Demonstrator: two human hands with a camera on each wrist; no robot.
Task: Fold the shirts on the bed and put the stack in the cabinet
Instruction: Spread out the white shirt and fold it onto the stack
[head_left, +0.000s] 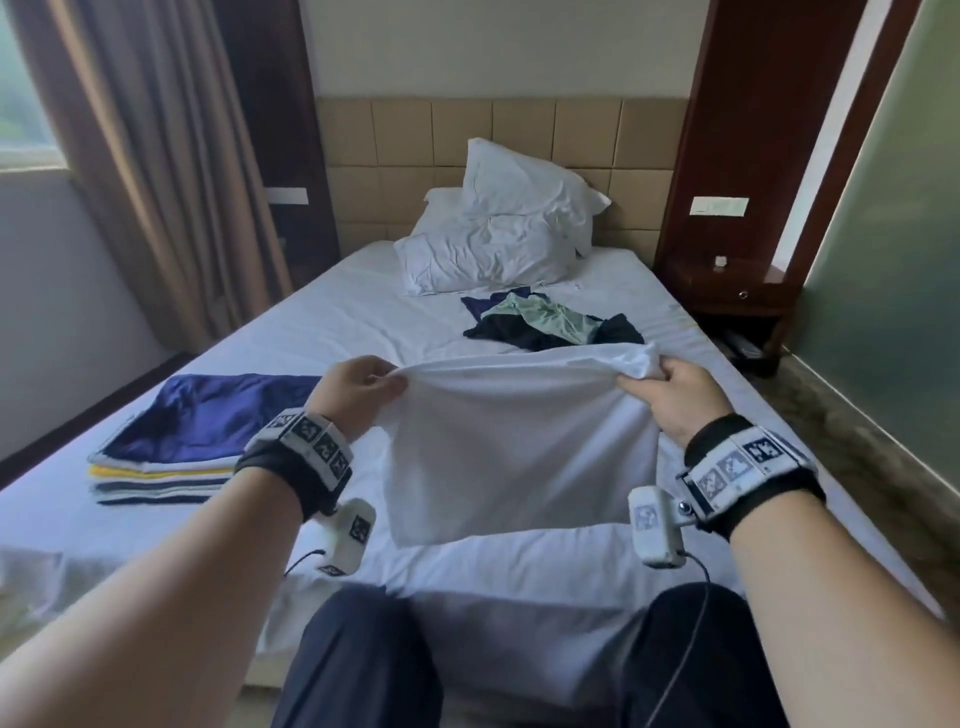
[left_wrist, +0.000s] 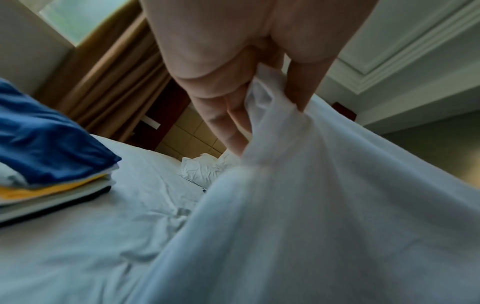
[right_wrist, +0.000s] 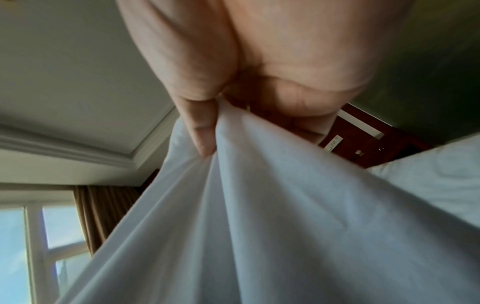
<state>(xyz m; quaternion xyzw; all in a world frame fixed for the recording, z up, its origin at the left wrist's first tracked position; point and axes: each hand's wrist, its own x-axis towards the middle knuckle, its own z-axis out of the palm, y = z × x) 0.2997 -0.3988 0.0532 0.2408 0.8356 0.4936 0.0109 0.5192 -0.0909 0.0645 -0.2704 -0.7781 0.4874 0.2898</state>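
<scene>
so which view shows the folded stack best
The head view: the whole folded stack lies on the bed, blue shirt on top, left of the left hand. The left wrist view shows only one blurred corner of it. The right wrist view shows none.

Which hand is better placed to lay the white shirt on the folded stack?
Left. The left hand pinches the shirt on the side nearest the stack; the right hand grips its far edge.
</scene>
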